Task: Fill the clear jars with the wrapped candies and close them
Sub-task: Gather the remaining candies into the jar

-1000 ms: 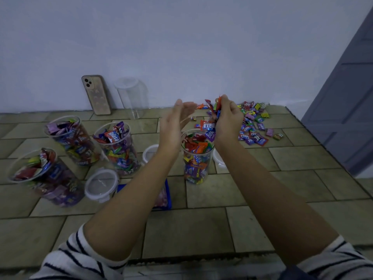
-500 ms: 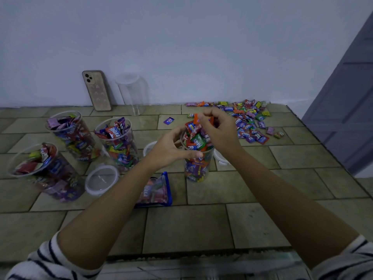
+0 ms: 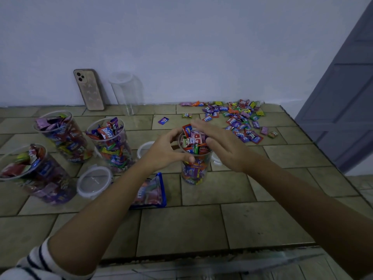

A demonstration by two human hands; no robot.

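Dim, cool bluish light with no clear source and only faint shadows; wide-angle bending curves the edges (strongest along the bottom), and the right hand shows motion blur

Multicoloured wrapped candies, clear jars, white lid, olive-tan tiles, navy-striped white sleeve

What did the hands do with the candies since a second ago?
The right hand came down, let its handful go into the middle jar and now lies open over the heaped candies. The left hand, open before, now grips the jar's rim. The other filled jars and phone stayed put.
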